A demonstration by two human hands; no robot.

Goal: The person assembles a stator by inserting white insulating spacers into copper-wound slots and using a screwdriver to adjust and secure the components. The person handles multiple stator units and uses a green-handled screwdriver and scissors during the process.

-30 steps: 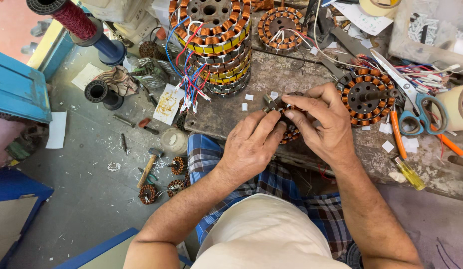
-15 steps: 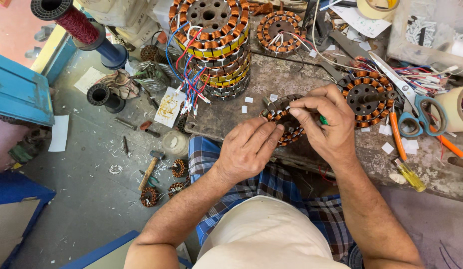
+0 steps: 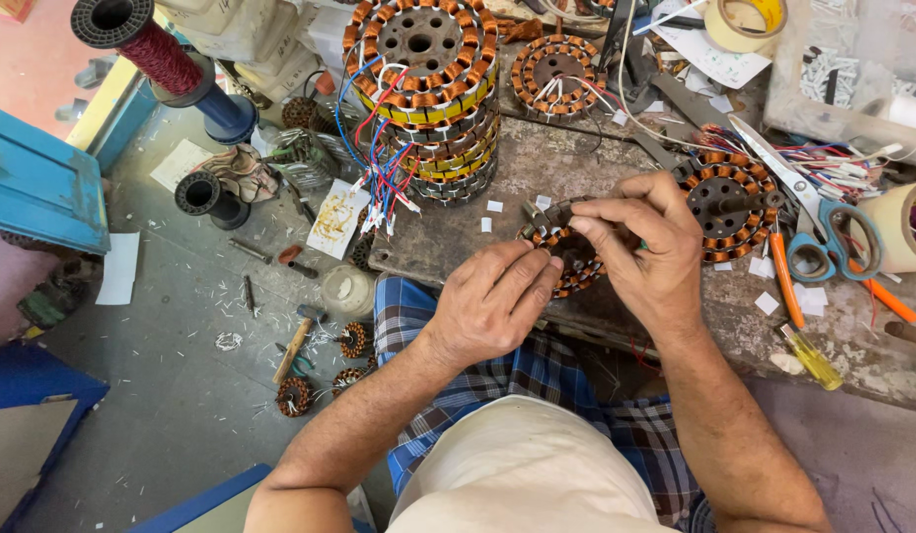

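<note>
Head view, starting at the far left: a spool of dark red wire (image 3: pixel 147 44) stands on the floor beside a blue cabinet (image 3: pixel 38 183), and nearer me a hammer (image 3: pixel 295 343) lies among small copper-wound rotors (image 3: pixel 353 340) on the grey floor (image 3: pixel 172 415).

On the counter (image 3: pixel 448 242), far and left of my hands, a stack of wound stators (image 3: pixel 425 79) rises with red, blue and white leads hanging off its left side.

My left hand (image 3: pixel 492 306) sits at the near edge of the counter, fingers closed down on the left rim of the stator (image 3: pixel 566 259) I am working. That stator lies flat, its ring just ahead of my left knuckles and under my right palm, so both hands touch it; the left one covers its near side. Being round, it has no long axis to speak of.

My right hand (image 3: pixel 647 247) curls over the stator's far right part, thumb and forefinger pinched together on something thin; I cannot tell what it is.

Just right of that hand lies another wound stator (image 3: pixel 726 197), very near, leaving little room that way. Further right are scissors (image 3: pixel 823 227), an orange-handled tool (image 3: pixel 785 281) and a yellow-handled screwdriver (image 3: pixel 811 357). Open counter lies mostly to the left, dotted with white paper scraps (image 3: pixel 493 206).
</note>
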